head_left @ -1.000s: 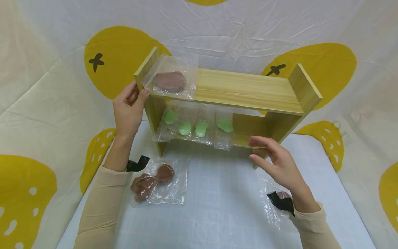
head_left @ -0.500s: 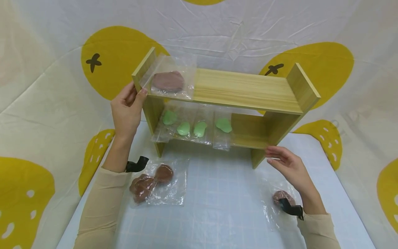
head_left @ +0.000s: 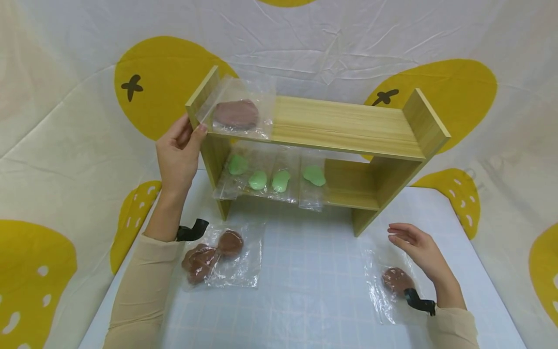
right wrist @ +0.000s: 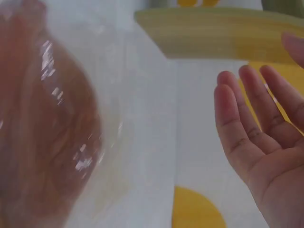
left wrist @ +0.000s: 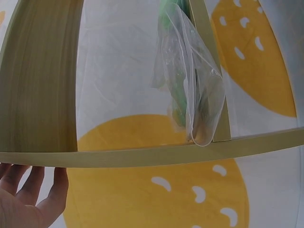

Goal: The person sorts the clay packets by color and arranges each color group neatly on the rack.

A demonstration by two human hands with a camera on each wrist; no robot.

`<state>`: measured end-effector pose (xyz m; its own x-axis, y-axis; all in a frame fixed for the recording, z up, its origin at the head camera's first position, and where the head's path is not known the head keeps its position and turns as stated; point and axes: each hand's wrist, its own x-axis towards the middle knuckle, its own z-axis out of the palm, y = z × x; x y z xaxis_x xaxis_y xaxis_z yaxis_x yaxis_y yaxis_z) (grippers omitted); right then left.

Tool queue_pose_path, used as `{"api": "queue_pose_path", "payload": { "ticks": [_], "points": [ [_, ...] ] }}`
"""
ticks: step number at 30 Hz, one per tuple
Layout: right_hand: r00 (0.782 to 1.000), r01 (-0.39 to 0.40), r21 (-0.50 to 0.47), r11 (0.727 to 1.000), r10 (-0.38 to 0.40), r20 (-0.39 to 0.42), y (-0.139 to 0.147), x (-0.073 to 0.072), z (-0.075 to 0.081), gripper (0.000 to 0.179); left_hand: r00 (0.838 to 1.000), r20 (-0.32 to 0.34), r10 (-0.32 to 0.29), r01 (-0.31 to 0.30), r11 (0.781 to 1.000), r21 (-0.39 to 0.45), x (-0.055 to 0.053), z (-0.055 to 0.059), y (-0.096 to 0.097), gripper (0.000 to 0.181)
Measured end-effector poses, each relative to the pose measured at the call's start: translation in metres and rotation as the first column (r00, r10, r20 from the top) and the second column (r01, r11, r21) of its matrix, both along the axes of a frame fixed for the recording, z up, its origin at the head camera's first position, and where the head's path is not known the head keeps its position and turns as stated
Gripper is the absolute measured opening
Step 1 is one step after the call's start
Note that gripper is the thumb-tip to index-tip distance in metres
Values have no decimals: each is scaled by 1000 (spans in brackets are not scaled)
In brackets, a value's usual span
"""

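Note:
My left hand (head_left: pixel 178 157) touches the outer face of the left side panel (left wrist: pixel 142 158) of a wooden shelf (head_left: pixel 344 121) with its fingertips. On the upper board lies a clear bag with a flat brown-red piece (head_left: pixel 237 114). Several bagged light-green pieces (head_left: pixel 258 180) line the lower board's left part. My right hand (head_left: pixel 420 249) is held in the air right of the shelf, fingers loosely extended, nothing in them. Below it on the table is a clear bag with a round brown piece (head_left: pixel 397 280), seen large and blurred in the right wrist view.
More brown pieces (head_left: pixel 202 261) in clear bags lie at the front left, near the left forearm. The table (head_left: pixel 305 291) has a pale checked cover. A white cloth (head_left: pixel 314 48) with yellow shapes hangs behind and around the shelf.
My right hand has moved from in front of the lower board rightward and down, away from the shelf, uncovering the round brown piece. The left hand stays at the side panel.

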<state>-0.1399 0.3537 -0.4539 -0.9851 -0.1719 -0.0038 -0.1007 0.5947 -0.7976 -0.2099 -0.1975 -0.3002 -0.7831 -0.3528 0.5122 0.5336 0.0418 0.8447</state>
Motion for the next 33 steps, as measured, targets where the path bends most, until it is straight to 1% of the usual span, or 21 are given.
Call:
{"api": "queue_pose_path", "payload": {
  "ticks": [4, 9, 13, 16, 18, 20, 25, 28, 33],
  "points": [
    [999, 13, 66, 998, -15, 31, 14, 5, -7, 46, 1000, -8, -3, 3, 1000, 7, 0, 0, 0, 36],
    [991, 41, 159, 986, -60, 121, 30, 11, -15, 54, 1000, -8, -1, 1, 1000, 2, 0, 1, 0, 36],
    [977, 68, 191, 979, -104, 185, 43, 18, -23, 59, 1000, 1, 0, 0, 1000, -1, 0, 1, 0, 36],
    [969, 86, 202, 976, -129, 210, 54, 22, -29, 59, 1000, 5, 1, -1, 1000, -4, 0, 0, 0, 36],
    [962, 98, 213, 972, -148, 231, 60, 25, -32, 60, 1000, 6, 1, -1, 1000, -5, -1, 0, 0, 37],
    [949, 107, 220, 970, -166, 268, 64, 27, -32, 64, 1000, 8, 3, -3, 1000, -6, -1, 0, 0, 37],
    [908, 109, 215, 971, -185, 375, 68, 29, -31, 69, 1000, 11, 4, -4, 1000, -9, 0, 1, 0, 37],
    [901, 103, 212, 972, -181, 395, 67, 30, -33, 68, 1000, 13, 3, -3, 1000, -9, 1, 2, 1, 37],
    [882, 98, 250, 963, -201, 427, 61, 28, -34, 79, 1000, 12, 0, 0, 1000, 1, 0, 1, 1, 37]
  ]
}}
